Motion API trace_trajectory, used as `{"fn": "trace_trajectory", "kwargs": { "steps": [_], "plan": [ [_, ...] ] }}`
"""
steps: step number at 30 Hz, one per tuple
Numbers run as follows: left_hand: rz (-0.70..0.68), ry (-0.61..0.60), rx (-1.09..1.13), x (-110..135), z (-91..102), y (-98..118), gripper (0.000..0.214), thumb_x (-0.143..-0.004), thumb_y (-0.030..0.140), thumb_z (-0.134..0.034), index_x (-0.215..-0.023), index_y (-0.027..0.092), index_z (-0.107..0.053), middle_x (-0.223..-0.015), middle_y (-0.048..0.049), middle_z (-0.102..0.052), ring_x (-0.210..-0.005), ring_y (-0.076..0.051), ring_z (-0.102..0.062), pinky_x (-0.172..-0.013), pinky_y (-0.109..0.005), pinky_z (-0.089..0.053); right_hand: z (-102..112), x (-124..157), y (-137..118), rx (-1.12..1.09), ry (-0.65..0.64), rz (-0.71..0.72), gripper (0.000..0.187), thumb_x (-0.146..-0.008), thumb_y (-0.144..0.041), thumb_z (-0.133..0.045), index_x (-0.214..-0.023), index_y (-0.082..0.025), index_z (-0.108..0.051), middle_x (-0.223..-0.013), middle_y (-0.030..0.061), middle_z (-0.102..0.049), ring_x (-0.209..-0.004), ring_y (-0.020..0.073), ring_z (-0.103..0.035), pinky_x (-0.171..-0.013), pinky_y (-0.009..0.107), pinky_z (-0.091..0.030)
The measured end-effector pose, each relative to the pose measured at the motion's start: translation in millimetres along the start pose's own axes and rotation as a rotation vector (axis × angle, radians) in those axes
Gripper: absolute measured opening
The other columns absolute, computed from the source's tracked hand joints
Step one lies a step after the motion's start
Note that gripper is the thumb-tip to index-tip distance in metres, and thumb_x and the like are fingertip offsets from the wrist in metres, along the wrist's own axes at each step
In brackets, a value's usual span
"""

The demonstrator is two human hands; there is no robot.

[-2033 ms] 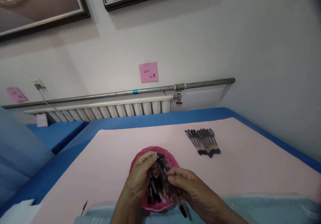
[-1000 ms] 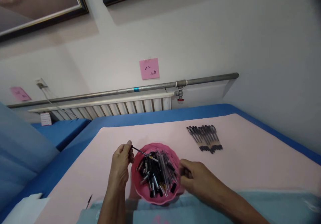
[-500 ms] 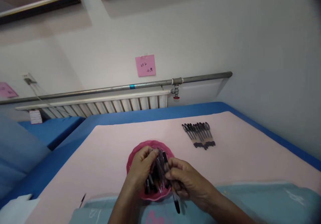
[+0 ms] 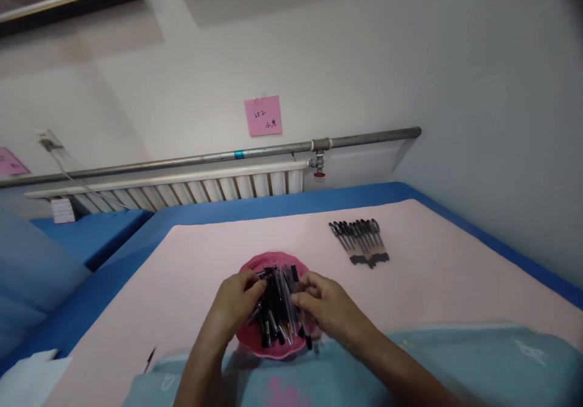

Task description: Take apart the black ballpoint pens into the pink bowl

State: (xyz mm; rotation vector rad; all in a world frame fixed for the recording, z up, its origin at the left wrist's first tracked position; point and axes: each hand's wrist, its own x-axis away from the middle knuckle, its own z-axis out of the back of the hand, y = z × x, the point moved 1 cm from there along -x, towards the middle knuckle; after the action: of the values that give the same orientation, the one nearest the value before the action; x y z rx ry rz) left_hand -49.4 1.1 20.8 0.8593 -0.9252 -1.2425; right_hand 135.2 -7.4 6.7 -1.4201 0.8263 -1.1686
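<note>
A pink scalloped bowl (image 4: 252, 347) holds a loose heap of pen parts (image 4: 277, 304), with clear barrels and black caps among them. My right hand (image 4: 325, 304) is at the bowl's right side, thumb and fingers closed on a pen (image 4: 308, 341) with a clear barrel. The pen's black end shows above the fingers and its other dark end below. Over the left rim, my left hand (image 4: 232, 307) reaches into the heap with thumb and fingertips bent together. Whatever lies between those fingertips is too small to make out.
Several black-capped pens (image 4: 359, 243) lie in a row on the pink table cover (image 4: 209, 261), right of the bowl. A single pen (image 4: 149, 359) rests at the lower left. Teal cloth (image 4: 437, 364) covers the near edge. A radiator (image 4: 237, 185) and pipe stand behind.
My left hand has drawn left and down, away from the middle of the heap. My right hand has lifted the pen slightly left and up, over the bowl's right part.
</note>
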Motion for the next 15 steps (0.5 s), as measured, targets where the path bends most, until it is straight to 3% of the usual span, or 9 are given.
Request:
{"fn": "trace_trajectory", "kwargs": {
  "steps": [4,9,12,15],
  "plan": [
    [-0.037,-0.042,-0.265,-3,-3.4,1,0.015,-0.073,0.022,-0.055,-0.064,0.019,-0.066,-0.060,-0.0009,-0.061,-0.058,-0.015,-0.051,-0.055,-0.025,-0.032,4,-2,-3,0.019,0.037,0.035,0.007,-0.073,-0.022,-0.056,-0.071,-0.019,-0.051,-0.053,-0.0071,-0.050,-0.040,0.0060,-0.045,-0.039,0.018,-0.031],
    [-0.040,-0.120,-0.519,-6,-4.8,4,0.020,-0.078,0.020,-0.045,-0.071,0.018,-0.064,-0.069,-0.0027,-0.064,-0.066,-0.016,-0.055,-0.061,-0.026,-0.034,15,-2,5,-0.043,0.031,-0.007,0.011,-0.076,-0.030,-0.054,-0.073,-0.021,-0.049,-0.043,-0.0102,-0.042,-0.029,0.0060,-0.036,-0.033,0.019,-0.020],
    [-0.037,-0.148,-0.491,-6,-7.9,2,0.016,-0.077,0.020,-0.046,-0.066,0.019,-0.058,-0.064,-0.0011,-0.060,-0.061,-0.016,-0.052,-0.058,-0.026,-0.034,18,-1,5,-0.100,0.053,0.004,0.014,-0.073,-0.030,-0.058,-0.069,-0.021,-0.048,-0.043,-0.0100,-0.042,-0.032,0.0049,-0.034,-0.035,0.018,-0.019],
    [-0.071,-0.245,-0.299,1,-15.2,4,0.015,-0.077,0.025,-0.046,-0.066,0.019,-0.055,-0.063,0.0004,-0.057,-0.059,-0.015,-0.050,-0.056,-0.026,-0.035,17,1,0,-0.203,0.071,-0.040,0.015,-0.073,-0.030,-0.058,-0.068,-0.021,-0.047,-0.042,-0.0102,-0.042,-0.033,0.0039,-0.030,-0.036,0.018,-0.017]
  ]
}}
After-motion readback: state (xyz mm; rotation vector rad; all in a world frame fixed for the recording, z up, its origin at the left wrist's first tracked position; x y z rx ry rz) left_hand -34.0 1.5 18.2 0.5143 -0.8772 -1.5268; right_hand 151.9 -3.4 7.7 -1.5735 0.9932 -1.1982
